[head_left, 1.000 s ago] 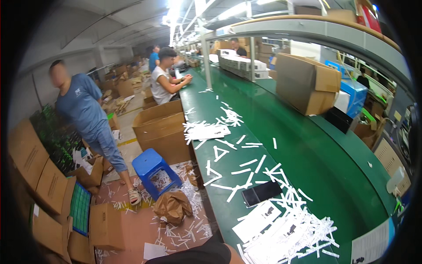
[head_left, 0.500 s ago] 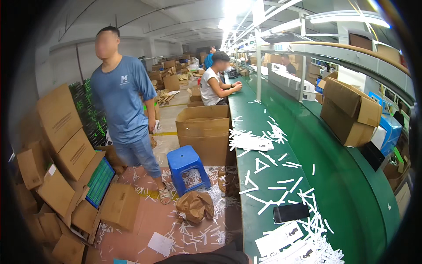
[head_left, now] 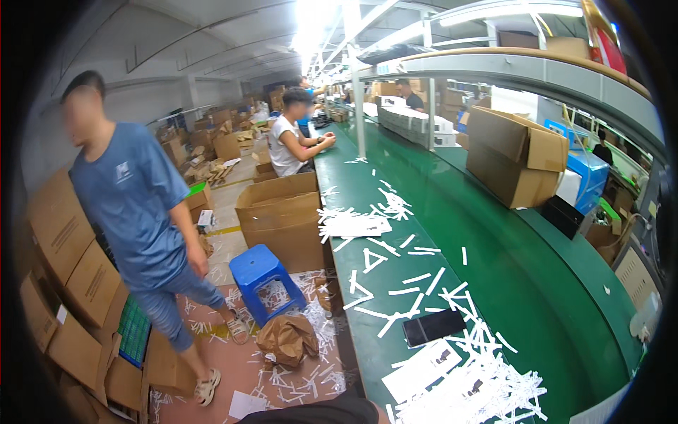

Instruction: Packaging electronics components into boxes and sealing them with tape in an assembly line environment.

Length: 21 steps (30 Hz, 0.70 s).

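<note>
Neither of my hands shows in the head view. Only a dark piece of my clothing [head_left: 318,411] comes in at the lower edge. Nearest to me, on the green bench [head_left: 367,332], lie printed white sheets [head_left: 424,369] and a heap of white paper strips [head_left: 505,389]. A black phone [head_left: 434,327] rests flat just beyond the sheets, with strips touching its right side. Farther along the bench, more strips surround another white sheet [head_left: 360,225].
A co-worker in blue [head_left: 131,191] stands at the left, beside leaning cartons [head_left: 85,283]. A blue stool [head_left: 261,272], crumpled brown paper [head_left: 288,339] and an open carton [head_left: 282,219] line the bench. Another person [head_left: 289,141] sits beyond. A large carton [head_left: 505,155] stands across the green belt.
The view has swung to the right, so the bench and stool sit farther left. The co-worker in blue has stepped nearer, at the left.
</note>
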Each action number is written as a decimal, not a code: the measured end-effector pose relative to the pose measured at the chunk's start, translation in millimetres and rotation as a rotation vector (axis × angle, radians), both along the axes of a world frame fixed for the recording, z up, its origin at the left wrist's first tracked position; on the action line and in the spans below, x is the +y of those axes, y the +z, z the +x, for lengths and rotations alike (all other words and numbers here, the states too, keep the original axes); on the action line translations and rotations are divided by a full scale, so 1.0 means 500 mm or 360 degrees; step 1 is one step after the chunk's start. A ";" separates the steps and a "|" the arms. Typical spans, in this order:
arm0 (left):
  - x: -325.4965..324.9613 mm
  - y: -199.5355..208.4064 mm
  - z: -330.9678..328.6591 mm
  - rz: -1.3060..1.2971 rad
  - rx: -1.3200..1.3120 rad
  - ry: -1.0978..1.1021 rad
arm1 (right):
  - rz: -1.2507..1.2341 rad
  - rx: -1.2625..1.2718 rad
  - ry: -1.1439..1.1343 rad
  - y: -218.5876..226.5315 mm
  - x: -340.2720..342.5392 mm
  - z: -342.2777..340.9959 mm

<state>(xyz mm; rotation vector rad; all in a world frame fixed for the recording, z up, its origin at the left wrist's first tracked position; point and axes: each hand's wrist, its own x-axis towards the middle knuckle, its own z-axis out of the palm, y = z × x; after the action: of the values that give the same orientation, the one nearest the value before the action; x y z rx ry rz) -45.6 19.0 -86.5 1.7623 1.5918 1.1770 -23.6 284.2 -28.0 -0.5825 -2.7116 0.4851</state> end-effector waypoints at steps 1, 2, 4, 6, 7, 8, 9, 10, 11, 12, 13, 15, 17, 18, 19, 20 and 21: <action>0.005 0.001 0.001 0.0010 0.0009 -0.0037 | -0.0144 -0.0076 -0.0021 -0.013 0.014 0.000; 0.009 0.002 0.002 0.0020 0.0019 -0.0076 | -0.0289 -0.0147 -0.0045 -0.026 0.028 0.002; 0.023 0.004 0.002 0.0030 0.0036 -0.0138 | -0.0459 -0.0184 -0.0024 -0.034 0.031 0.003; 0.037 0.005 0.006 0.0036 0.0046 -0.0194 | -0.0384 -0.0185 -0.0038 -0.005 0.002 -0.003; 0.045 0.007 0.012 0.0045 0.0050 -0.0227 | -0.0310 -0.0188 -0.0026 0.007 -0.008 -0.001; 0.053 0.009 0.018 0.0053 0.0053 -0.0258 | -0.0302 -0.0121 0.0014 0.008 -0.009 0.004; 0.057 0.010 0.023 0.0056 0.0058 -0.0283 | -0.0297 -0.0125 -0.0014 0.021 -0.018 0.003; 0.061 0.012 0.027 0.0058 0.0062 -0.0304 | -0.0254 -0.0105 0.0032 0.040 -0.031 0.001; 0.061 0.014 0.028 0.0063 0.0068 -0.0318 | -0.0208 -0.0086 0.0084 0.050 -0.040 -0.001; 0.061 0.016 0.028 0.0068 0.0073 -0.0329 | -0.0246 -0.0024 0.0100 0.040 -0.038 0.000; 0.063 0.017 0.028 0.0069 0.0081 -0.0343 | -0.0242 -0.0024 0.0083 0.043 -0.039 0.002; 0.067 0.019 0.028 0.0071 0.0098 -0.0358 | -0.0258 -0.0064 0.0079 0.054 -0.044 0.001; 0.070 0.022 0.027 0.0077 0.0119 -0.0370 | -0.0260 -0.0075 0.0057 0.056 -0.042 0.003; 0.070 0.025 0.027 0.0077 0.0128 -0.0376 | -0.0271 -0.0089 0.0043 0.056 -0.042 0.005; 0.071 0.029 0.028 0.0078 0.0136 -0.0380 | -0.0267 -0.0090 0.0036 0.056 -0.040 0.006; 0.073 0.032 0.028 0.0080 0.0145 -0.0383 | -0.0262 -0.0084 0.0045 0.056 -0.038 0.007; 0.072 0.034 0.028 0.0081 0.0154 -0.0389 | -0.0258 -0.0077 0.0050 0.055 -0.038 0.008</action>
<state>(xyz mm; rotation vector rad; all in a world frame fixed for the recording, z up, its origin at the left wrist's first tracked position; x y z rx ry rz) -31.7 54.8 -69.3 2.0076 1.3610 1.0377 -19.6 265.4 -0.4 -0.6011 -2.7479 0.7130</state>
